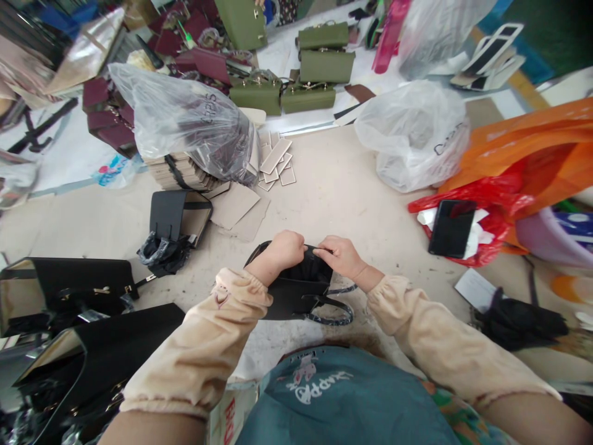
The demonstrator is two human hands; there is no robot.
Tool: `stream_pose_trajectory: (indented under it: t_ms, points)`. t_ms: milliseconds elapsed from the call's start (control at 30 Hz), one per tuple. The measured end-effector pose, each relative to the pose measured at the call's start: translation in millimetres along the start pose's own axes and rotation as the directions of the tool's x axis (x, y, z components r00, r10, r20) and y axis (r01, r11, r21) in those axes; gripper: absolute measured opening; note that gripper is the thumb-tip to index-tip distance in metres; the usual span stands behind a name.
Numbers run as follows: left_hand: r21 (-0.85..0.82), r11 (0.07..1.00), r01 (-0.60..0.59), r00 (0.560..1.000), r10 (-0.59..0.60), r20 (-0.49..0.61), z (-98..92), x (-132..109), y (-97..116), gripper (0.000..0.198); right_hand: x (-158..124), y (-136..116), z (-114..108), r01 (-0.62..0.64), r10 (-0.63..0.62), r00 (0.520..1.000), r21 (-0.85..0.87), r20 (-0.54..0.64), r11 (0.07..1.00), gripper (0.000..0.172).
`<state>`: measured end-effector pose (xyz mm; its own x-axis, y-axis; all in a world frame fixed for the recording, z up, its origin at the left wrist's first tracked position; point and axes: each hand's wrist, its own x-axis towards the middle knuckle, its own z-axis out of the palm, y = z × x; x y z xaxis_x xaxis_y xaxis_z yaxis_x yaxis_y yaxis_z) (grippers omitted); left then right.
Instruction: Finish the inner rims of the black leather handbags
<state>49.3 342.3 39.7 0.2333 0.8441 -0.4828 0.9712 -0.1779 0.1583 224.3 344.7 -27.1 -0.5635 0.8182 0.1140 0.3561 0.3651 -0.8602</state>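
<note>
A black handbag [296,300] lies on the worktable close in front of me, its mouth facing away and its wrapped handle [331,312] towards me. My left hand [285,250] is closed at the far rim of the mouth, with the fingers curled over the edge. On the other side of the opening, my right hand [343,254] pinches the black lining [308,266] at the rim between thumb and fingers. The two hands are a short gap apart. The inside of the bag is dark and partly hidden by my left wrist.
Unfinished black bags [92,284] crowd the left, with a smaller one [169,213] beyond. Pale board pieces [278,161] lie ahead, near clear plastic bags [417,133]. Green bags [324,65] stand at the back. A phone [451,228] rests on red plastic at right.
</note>
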Motion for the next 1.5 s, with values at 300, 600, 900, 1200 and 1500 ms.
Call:
stream_pose_trajectory:
  t_ms: [300,600,900,1200,1500]
  points:
    - [0.001,1.000,0.012,1.000,-0.012,0.010,-1.7,-3,2,0.031,-4,3,-5,0.023,-0.025,0.999,0.062,0.031,0.998,0.014]
    - [0.022,1.000,0.004,1.000,-0.004,0.009,-3.2,-5,3,0.033,1,4,-3,0.034,-0.037,0.999,0.092,0.021,0.995,0.015]
    - [-0.009,0.999,-0.035,0.999,0.034,-0.037,0.6,-5,0,0.033,0,6,-2,-0.007,0.005,1.000,0.101,0.022,0.995,0.015]
    - [-0.156,0.978,-0.140,0.990,0.138,-0.026,-5.0,-6,-14,0.024,-12,13,1,-0.031,0.026,0.998,0.109,0.049,0.994,0.016]
    - [-0.122,0.986,-0.117,0.993,0.117,-0.009,-7.9,0,-7,0.020,-9,10,1,-0.039,0.038,0.999,0.082,0.010,0.996,0.022]
